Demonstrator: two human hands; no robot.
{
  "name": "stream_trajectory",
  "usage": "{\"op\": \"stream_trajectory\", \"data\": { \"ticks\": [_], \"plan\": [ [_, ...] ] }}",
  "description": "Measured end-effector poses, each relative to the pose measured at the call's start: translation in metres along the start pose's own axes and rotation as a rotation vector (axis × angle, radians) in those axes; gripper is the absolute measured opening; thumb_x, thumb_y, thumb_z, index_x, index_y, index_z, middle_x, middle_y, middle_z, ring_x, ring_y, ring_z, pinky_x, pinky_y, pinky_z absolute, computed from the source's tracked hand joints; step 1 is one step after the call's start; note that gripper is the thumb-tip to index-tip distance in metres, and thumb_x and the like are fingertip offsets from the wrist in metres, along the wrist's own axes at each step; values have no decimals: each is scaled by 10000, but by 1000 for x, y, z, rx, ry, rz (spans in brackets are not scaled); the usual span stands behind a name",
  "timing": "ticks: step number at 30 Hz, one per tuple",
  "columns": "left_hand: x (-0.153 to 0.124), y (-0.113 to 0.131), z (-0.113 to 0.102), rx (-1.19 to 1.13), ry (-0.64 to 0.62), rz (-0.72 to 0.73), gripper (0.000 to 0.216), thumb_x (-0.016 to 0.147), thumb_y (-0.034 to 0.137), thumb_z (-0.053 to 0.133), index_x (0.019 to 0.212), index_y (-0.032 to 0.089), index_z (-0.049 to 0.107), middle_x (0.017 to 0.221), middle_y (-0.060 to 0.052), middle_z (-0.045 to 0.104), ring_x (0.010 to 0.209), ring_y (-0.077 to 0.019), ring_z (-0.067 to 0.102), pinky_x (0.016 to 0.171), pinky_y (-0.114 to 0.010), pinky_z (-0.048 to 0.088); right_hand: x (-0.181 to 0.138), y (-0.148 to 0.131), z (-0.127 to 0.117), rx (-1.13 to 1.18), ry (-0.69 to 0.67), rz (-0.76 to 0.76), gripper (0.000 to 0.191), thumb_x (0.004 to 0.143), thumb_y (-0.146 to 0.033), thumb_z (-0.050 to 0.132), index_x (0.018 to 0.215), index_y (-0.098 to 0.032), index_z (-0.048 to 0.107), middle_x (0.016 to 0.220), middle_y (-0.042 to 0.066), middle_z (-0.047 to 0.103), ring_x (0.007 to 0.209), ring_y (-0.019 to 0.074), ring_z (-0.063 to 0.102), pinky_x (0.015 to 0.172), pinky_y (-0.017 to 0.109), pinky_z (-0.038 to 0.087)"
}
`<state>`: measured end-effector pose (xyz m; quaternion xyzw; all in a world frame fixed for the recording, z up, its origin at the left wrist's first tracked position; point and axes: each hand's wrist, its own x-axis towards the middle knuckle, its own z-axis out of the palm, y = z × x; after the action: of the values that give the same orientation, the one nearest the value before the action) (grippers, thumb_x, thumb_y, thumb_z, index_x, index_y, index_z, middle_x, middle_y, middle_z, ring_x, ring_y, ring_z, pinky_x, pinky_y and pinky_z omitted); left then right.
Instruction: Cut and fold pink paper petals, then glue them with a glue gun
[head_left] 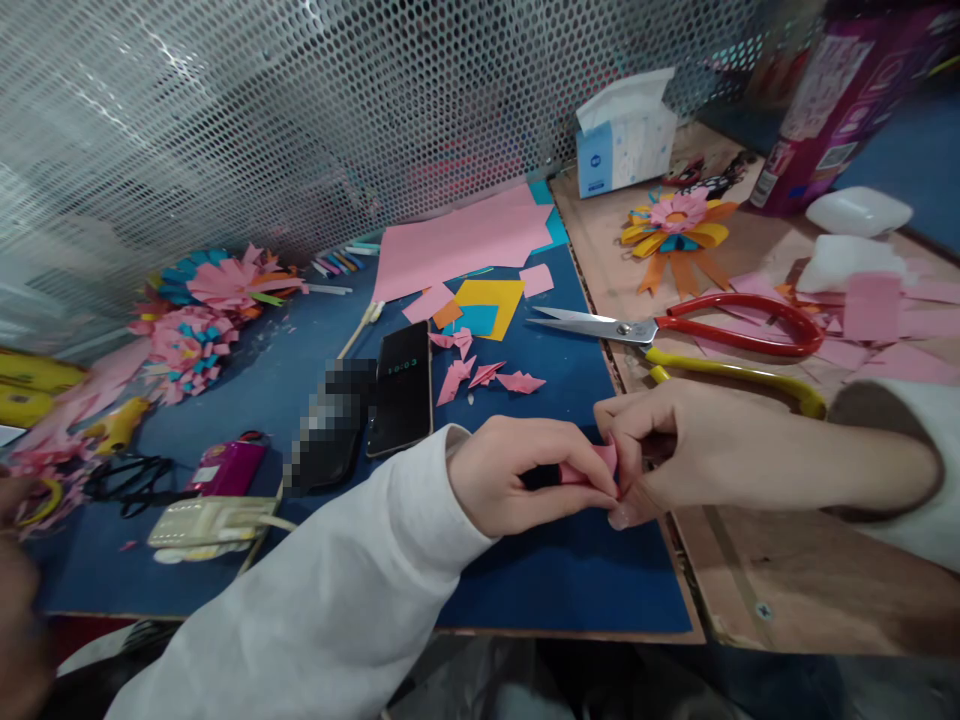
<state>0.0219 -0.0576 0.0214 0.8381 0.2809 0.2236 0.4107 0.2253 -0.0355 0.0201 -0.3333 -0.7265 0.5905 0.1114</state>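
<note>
Hands meet over the front edge of the blue mat (570, 580). The left hand (517, 475) and the right hand (675, 440) both pinch one small folded pink paper piece (592, 466) tight between their fingertips, just above the mat. Red-handled metal scissors (675, 328) lie open on the brown board (780, 590) behind the right hand. A black phone (403, 390) lies flat on the mat, near the left sleeve.
</note>
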Motion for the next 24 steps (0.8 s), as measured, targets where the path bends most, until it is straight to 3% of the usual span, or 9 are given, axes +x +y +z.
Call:
{"op": "stream_trajectory", "data": {
  "ticks": [13, 16, 20, 24],
  "plan": [
    [2, 1, 2, -25, 42, 10, 63, 780, 199, 624, 767, 146, 654, 708, -49, 676, 603, -81, 593, 640, -192, 500, 0, 1, 1, 12, 23, -28, 269, 648, -410, 742, 564, -185, 620, 694, -25, 566, 644, 101, 529, 601, 245, 393],
    [2, 2, 0, -20, 120, -35, 90, 768, 228, 641, 782, 139, 647, 702, -47, 673, 590, -85, 587, 613, -199, 494, 0, 7, 5, 49, 134, -112, 276, 678, -429, 721, 601, -185, 615, 712, -14, 586, 680, 117, 551, 624, 248, 417],
    [3, 0, -1, -30, 244, 17, 257, 664, 297, 757, 825, 136, 638, 750, -54, 684, 670, -112, 613, 649, -214, 498, 1, 13, 13, 165, 319, -209, 258, 713, -428, 708, 719, -191, 605, 794, 13, 634, 763, 152, 587, 672, 272, 466],
    [4, -2, 0, -7, 263, 35, 327, 616, 314, 795, 843, 140, 635, 773, -54, 687, 680, -110, 610, 658, -219, 498, -1, 13, 16, 251, 347, -249, 246, 732, -395, 707, 751, -191, 570, 895, 34, 653, 821, 164, 606, 713, 287, 499]
  ]
}}
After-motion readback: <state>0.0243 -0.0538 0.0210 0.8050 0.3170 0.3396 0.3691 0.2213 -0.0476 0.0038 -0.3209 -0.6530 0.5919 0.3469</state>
